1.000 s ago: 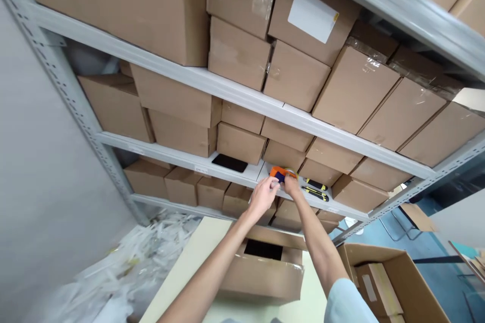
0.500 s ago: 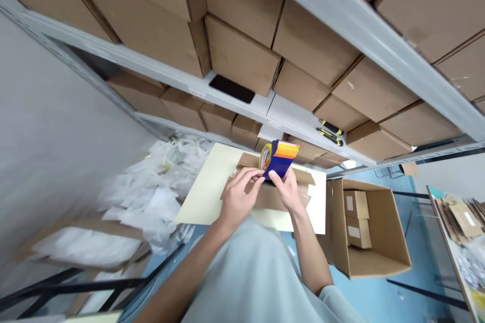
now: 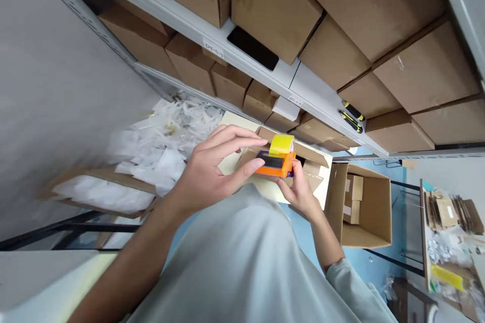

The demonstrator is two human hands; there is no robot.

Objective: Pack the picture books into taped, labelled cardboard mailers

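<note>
An orange and dark blue tape dispenser carries a roll of yellow tape. My right hand grips its right end, thumb below and fingers behind. My left hand is spread with the thumb and fingers apart at the dispenser's left side; the thumb tip is close to its edge, and whether it touches I cannot tell. Beneath both hands lies a cardboard box with its flaps up, on a pale cream board. The dispenser and hands hide much of that box.
Shelves of cardboard boxes rise in front, with a black phone-like slab and cutter knives on one ledge. A large open carton with small boxes stands right. White packing scraps are heaped left.
The dispenser has turned, so its orange frame and dark top now face me. My left hand has come off it and opened. The view has shifted closer to the shelf.
</note>
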